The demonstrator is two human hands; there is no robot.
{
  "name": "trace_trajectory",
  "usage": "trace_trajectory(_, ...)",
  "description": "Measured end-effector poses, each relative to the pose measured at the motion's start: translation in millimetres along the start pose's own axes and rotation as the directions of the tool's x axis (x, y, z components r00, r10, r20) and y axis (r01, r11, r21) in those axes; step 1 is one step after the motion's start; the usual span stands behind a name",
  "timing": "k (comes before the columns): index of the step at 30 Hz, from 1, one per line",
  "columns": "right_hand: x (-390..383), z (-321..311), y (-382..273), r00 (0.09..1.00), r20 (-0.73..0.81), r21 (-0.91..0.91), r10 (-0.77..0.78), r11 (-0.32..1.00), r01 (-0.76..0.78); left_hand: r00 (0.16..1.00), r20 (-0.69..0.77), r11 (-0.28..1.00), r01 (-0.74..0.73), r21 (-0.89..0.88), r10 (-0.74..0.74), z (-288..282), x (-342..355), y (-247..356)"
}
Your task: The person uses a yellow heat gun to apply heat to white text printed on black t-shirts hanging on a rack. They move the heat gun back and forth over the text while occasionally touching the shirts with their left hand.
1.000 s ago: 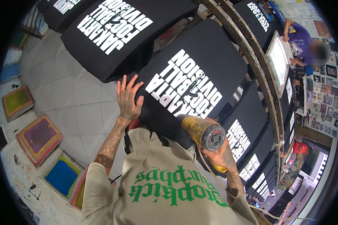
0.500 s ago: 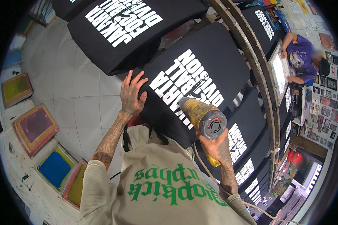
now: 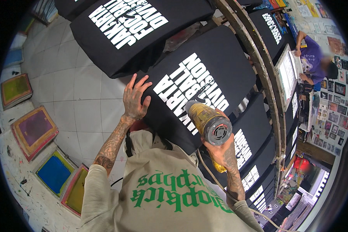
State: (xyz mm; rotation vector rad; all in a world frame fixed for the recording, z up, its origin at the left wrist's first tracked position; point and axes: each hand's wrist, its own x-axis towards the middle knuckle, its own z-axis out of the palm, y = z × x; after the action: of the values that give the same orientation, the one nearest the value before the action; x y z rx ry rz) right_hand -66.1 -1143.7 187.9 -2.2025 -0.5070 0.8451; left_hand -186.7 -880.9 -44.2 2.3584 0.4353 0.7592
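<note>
A yellow heat gun (image 3: pixel 205 118) with a grey, vented rear end is gripped by the handle in my right hand (image 3: pixel 223 154). Its nozzle points away from me, over the white block lettering (image 3: pixel 195 83) on a black shirt (image 3: pixel 228 48) spread flat in front of me. The gun hides part of the print. At the shirt's near left edge lies my left hand (image 3: pixel 137 102), fingers spread and holding nothing; the fingertips reach the black cloth. From the gun a pale cord (image 3: pixel 208 174) runs down past my right forearm.
Another printed black shirt (image 3: pixel 92 38) lies to the far left, and several more line up on the right. Curved rails (image 3: pixel 261 58) pass beyond them. A person in purple (image 3: pixel 312 58) handles a framed screen (image 3: pixel 285 79). Framed screens (image 3: pixel 34 131) stand along the left wall.
The heat gun has shifted very slightly over the print. My left hand stays in place. The person in purple has lowered one arm and moved at the framed screen.
</note>
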Motion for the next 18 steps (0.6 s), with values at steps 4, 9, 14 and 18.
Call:
trace_trajectory(4, -4, 6, 1, 0.993, 0.078, -0.003, -0.089, 0.996, 0.089, 1.0, -0.012, 1.0, -0.009, -0.003, 0.009, 3, -1, -2)
trace_trajectory(9, 0, 5, -5, 0.993, 0.111, -0.012, -0.038, 0.999, 0.039, 1.0, -0.007, 1.0, 0.0, 0.002, 0.0, 1, -1, -1)
trace_trajectory(14, 8, 3, -1, 1.0, 0.014, 0.029, 0.011, 1.0, -0.011, 1.0, -0.004, 1.0, 0.005, -0.001, -0.005, 2, -3, -2)
trace_trajectory(18, 7, -3, -5, 0.986, 0.155, -0.035, -0.059, 0.997, 0.065, 1.0, -0.004, 1.0, -0.015, 0.006, 0.015, 1, -2, -3)
